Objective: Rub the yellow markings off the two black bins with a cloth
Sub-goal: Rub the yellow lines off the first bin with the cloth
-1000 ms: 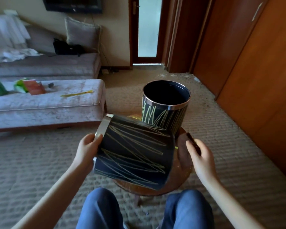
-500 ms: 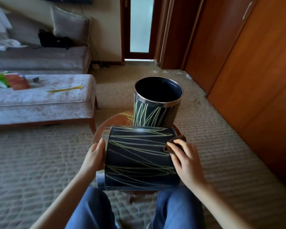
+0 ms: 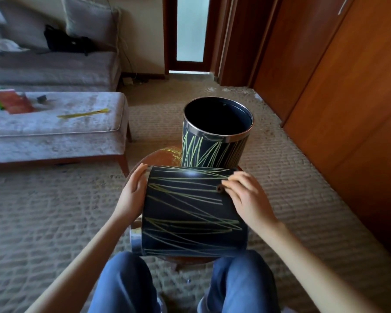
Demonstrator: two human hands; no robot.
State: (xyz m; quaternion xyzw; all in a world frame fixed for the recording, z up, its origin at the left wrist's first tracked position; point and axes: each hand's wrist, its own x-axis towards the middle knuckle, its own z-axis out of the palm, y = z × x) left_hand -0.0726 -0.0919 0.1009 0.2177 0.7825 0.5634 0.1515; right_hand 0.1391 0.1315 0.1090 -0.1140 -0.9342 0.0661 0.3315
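Bin (image 3: 190,213) edges: left hand (image 3: 133,195), right hand (image 3: 246,199) with cloth (image 3: 219,189)

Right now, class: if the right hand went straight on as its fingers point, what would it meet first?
The right hand, holding the cloth, points up-left across the lying bin, so that bin's marked side comes first; beyond it, probably the upright bin, depth unclear.
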